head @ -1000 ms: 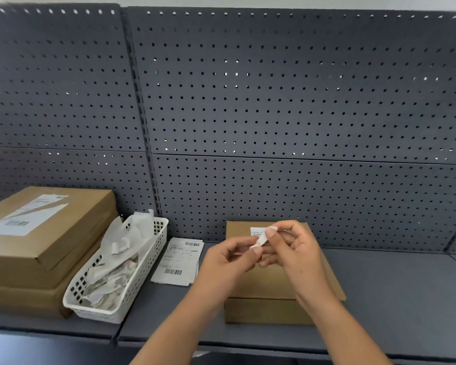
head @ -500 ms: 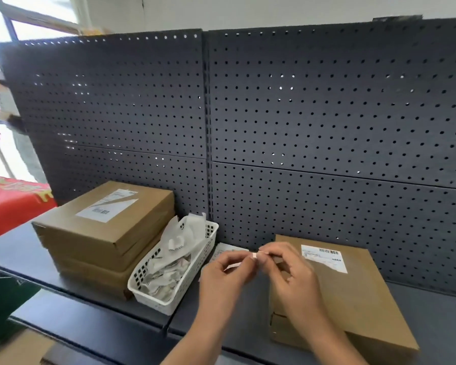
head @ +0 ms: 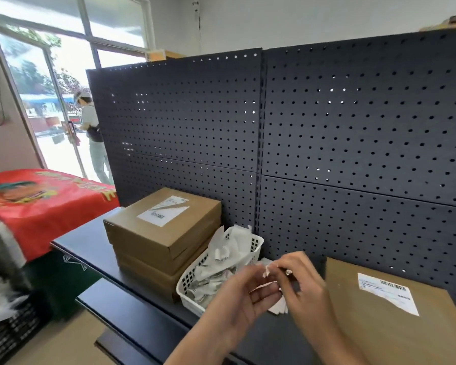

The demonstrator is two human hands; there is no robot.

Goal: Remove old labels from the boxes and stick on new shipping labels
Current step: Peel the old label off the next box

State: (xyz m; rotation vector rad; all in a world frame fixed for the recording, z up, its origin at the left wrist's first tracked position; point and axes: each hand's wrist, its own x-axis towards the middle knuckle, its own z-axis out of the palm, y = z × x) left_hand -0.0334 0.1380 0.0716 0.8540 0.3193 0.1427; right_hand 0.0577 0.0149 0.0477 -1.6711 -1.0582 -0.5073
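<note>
Label scrap, small and white, is held in the air between both hands, above the shelf and just right of the basket. Left hand has curled fingers pinching one end. Right hand has its fingertips pinched on the other end. There is motion blur, so the exact grip is unclear.

Step looks like old-label removal, with a peeled piece being balled up or freed from the fingers. Next move is probably a short reach left to drop the scrap into the basket, which is already heaped with peeled paper. The scrap may cling to skin.

Box lies at right, close under the right hand. Its old label is partly torn and not fully off, so more peeling is likely needed.

White label sheets lie flat on the shelf below the hands, mostly hidden. Stack of boxes is left of the basket, touching it, and the top box carries a label.

Pegboard stands behind everything. Red cloth is far left, and a person stands at the doorway, well apart. Nothing blocks the path to the basket.
</note>
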